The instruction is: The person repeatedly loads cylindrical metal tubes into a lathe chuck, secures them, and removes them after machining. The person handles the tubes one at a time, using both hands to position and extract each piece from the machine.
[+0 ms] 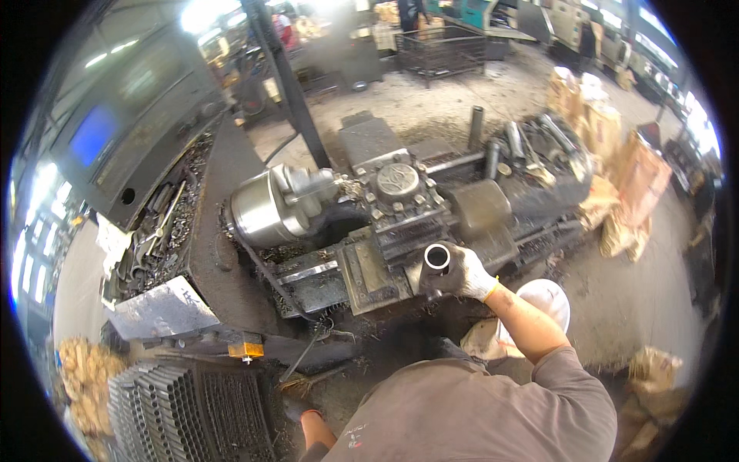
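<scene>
My right hand (467,273), in a white glove blackened over the fingers, is closed around a short dark metal tube (436,257) with a bright cut rim. It is beside the front of the lathe carriage (385,266). Low on the left hangs my left hand (295,408), in a dark glove with a red cuff, close to the stacked metal tubes (150,408); its fingers are too dark and blurred to read. The lathe's round steel chuck (258,209) lies left of the square tool post (398,182), and its jaws look smeared.
Left of the chuck, a ledge (165,223) carries tools and metal chips below a control panel with a blue screen (93,135). Loose tubes and tools (516,142) lie on the lathe's right end. Sacks (639,177) stand beyond, and a white bucket (545,302) sits near my right arm.
</scene>
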{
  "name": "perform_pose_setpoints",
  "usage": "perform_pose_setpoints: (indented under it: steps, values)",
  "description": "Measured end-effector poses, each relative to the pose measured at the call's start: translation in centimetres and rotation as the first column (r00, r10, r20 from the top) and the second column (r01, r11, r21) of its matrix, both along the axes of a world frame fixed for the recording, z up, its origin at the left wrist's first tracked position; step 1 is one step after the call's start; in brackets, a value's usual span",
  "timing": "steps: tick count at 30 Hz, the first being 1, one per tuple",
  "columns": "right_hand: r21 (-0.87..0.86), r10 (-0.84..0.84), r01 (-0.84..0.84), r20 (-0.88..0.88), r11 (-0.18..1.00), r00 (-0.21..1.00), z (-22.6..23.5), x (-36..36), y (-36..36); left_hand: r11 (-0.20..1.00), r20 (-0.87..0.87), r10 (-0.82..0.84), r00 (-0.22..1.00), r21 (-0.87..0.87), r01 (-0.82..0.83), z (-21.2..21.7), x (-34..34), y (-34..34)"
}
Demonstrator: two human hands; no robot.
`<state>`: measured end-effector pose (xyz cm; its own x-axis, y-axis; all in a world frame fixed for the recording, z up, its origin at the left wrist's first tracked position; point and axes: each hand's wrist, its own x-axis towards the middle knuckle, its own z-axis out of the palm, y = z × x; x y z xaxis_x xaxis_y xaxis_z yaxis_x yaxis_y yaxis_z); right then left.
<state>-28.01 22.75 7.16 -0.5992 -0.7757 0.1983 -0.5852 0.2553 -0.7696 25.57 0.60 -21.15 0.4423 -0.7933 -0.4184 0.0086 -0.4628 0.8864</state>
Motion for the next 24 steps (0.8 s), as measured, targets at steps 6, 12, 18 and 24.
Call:
perform_pose_setpoints:
  steps: [6,12,18,24]
  values:
    - [0.161,0.191,-0.194,0.036,0.968,0.981,-0.7,-4.3,-1.9,0.962,0.606,0.162,0.779,-0.274,0.014,11.9,-6.4,-3.2]
    - [0.237,0.509,-0.48,-0.077,0.845,0.858,8.4,-12.1,-2.3,0.922,0.905,0.148,0.398,-0.272,0.276,12.7,-6.3,-7.3]
    - [0.068,0.575,-0.642,-0.523,0.764,0.629,16.0,-13.5,-13.9,0.954,-0.405,-0.049,0.913,-0.288,-0.077,8.6,-3.5,-9.2]
    - [0.908,0.885,-0.353,-0.041,0.227,0.463,16.0,-11.9,-31.9,0.919,-0.075,-0.192,0.978,-0.363,0.153,3.7,-12.0,-1.1]
